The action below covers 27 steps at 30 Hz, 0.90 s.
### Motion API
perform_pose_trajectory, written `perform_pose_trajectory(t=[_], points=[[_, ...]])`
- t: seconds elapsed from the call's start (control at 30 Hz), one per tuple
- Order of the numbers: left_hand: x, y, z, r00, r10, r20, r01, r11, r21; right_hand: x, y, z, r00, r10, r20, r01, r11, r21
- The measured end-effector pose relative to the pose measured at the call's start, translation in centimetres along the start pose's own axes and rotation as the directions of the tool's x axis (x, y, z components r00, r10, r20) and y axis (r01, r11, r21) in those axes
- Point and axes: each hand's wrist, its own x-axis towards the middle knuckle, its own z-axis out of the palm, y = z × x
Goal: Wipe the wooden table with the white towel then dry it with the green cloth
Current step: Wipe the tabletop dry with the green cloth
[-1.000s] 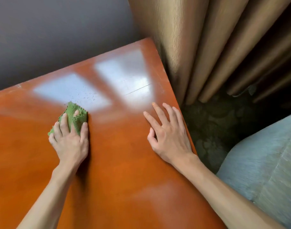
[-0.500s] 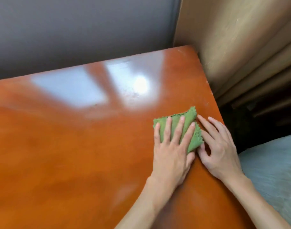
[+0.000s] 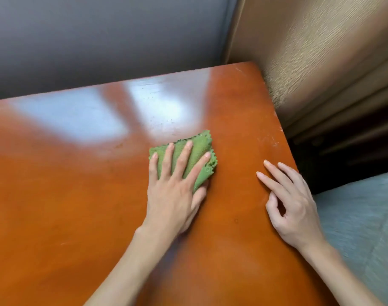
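Two bare hands on the glossy orange-brown wooden desk (image 3: 78, 206). Left hand (image 3: 175, 191) lies flat on the folded green cloth with a zigzag edge (image 3: 202, 151), four fingers straight and spread over its top, thumb tucked against the cloth's near right edge; cloth pressed onto the desk surface, sitting right of centre, well short of the far edge. Right hand (image 3: 292, 202) rests on the desk near its right edge, well apart from the cloth, holding nothing: the longer fingers extended with tips on the wood, thumb and one finger loosely bent under the palm. Bluish-white window glare on the far half of the desk, just beyond the cloth; fine specks visible inside the glare. Small pale scuff marks on the wood near the right edge and at the far right corner. Grey padded panel (image 3: 100, 40) behind the desk, tan ribbed curtain (image 3: 321, 51) at the far right, light grey-blue upholstered seat (image 3: 360, 228) right of the desk. White towel not in view. No brand, label or readable writing on anything. Frame edges slightly blurred.
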Motion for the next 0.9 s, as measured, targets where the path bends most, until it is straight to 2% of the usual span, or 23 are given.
perform_pose_trajectory(t=[0.13, 0.27, 0.37, 0.47, 0.57, 0.77, 0.9], points=[[6.6, -1.9, -0.7, 0.999, -0.016, -0.031, 0.017, 0.999, 0.045, 0.2, 0.1, -0.1, 1.0, 0.007, 0.004, -0.008, 1.0, 0.022], [11.7, 0.2, -1.5, 1.0, 0.002, -0.031, -0.002, 1.0, 0.013, 0.2, 0.1, -0.1, 1.0, -0.009, 0.015, 0.008, 1.0, 0.026], [13.8, 4.4, -1.5, 0.982, 0.184, -0.051, -0.186, 0.982, -0.042, 0.1, 0.1, 0.0, 1.0, -0.027, 0.013, 0.026, 1.0, 0.014], [13.2, 8.9, -1.1, 0.914, 0.403, -0.053, -0.406, 0.911, -0.07, 0.3, 0.0, 0.2, 0.999, -0.039, -0.02, 0.039, 0.999, -0.006], [10.3, 10.3, -0.6, 0.858, 0.514, -0.017, -0.513, 0.852, -0.102, -0.1, 0.3, 0.5, 0.998, -0.039, -0.046, 0.037, 0.998, -0.04], [6.4, 6.2, -0.5, 0.893, 0.449, 0.028, -0.448, 0.893, -0.048, 0.0, 0.1, 0.1, 0.997, -0.081, 0.001, 0.081, 0.997, 0.01], [9.3, 1.8, -1.2, 0.954, 0.299, -0.016, -0.298, 0.954, 0.019, 0.3, 0.0, -0.2, 0.997, -0.063, 0.049, 0.059, 0.995, 0.086]])
